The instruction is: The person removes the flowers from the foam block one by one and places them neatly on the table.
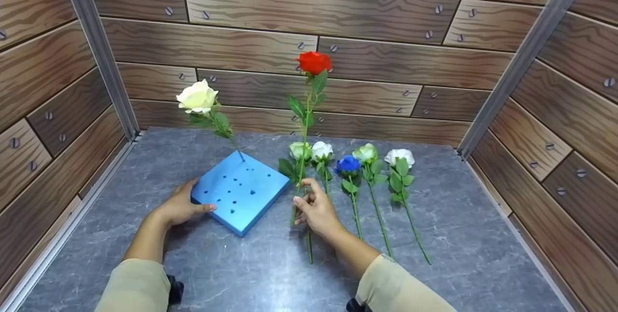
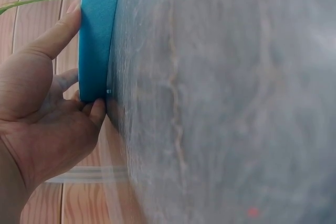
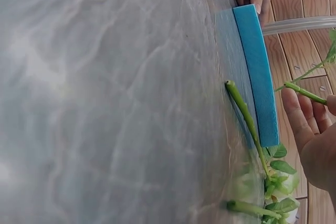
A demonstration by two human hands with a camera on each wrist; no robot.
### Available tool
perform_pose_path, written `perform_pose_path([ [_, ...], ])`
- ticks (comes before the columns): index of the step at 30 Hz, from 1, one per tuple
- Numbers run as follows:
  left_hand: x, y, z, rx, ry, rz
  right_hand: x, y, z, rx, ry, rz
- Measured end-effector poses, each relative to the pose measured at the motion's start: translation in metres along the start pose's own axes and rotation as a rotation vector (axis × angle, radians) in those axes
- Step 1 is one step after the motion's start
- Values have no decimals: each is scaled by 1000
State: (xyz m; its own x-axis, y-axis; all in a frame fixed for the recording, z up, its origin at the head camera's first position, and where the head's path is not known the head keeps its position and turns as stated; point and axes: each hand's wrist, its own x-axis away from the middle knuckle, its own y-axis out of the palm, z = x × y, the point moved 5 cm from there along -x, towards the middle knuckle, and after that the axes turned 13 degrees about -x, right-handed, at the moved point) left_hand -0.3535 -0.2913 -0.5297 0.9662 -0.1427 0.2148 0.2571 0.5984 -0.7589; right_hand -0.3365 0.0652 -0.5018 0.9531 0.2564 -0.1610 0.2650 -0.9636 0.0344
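My left hand [image 1: 179,205] grips the left corner of a square blue foam block [image 1: 256,205], thumb on its top face and fingers at its side. Small holes dot the block's top. A cream rose [image 1: 198,96] stands in its far corner, leaning left. Between thumb and fingers, my right hand [image 1: 317,209] pinches the green stem of a red rose [image 1: 314,63], held nearly upright to the right of the block. In the right wrist view, the stem's lower end [image 3: 304,92] pokes out past the fingertips, apart from the block.
Right of the block, several roses lie on the grey marbled table [image 1: 231,273], stems toward me: a pale green one [image 1: 300,149], a white one [image 1: 321,150], a blue one [image 1: 348,163], another green one [image 1: 365,153] and another white one [image 1: 400,157]. Wood-patterned walls [image 1: 270,7] enclose the table.
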Motion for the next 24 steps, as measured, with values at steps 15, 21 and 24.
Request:
perform_pose_path([
  [15, 1, 1, -3, -24, -13, -17, 16, -20, -3, 6, 44, -1],
  [21, 1, 1, -1, -40, -6, -18, 26, -29, -3, -26, 102, 9],
  [24, 0, -1, 0, -48, 3, -9, 30, -34, -4, -36, 117, 23],
])
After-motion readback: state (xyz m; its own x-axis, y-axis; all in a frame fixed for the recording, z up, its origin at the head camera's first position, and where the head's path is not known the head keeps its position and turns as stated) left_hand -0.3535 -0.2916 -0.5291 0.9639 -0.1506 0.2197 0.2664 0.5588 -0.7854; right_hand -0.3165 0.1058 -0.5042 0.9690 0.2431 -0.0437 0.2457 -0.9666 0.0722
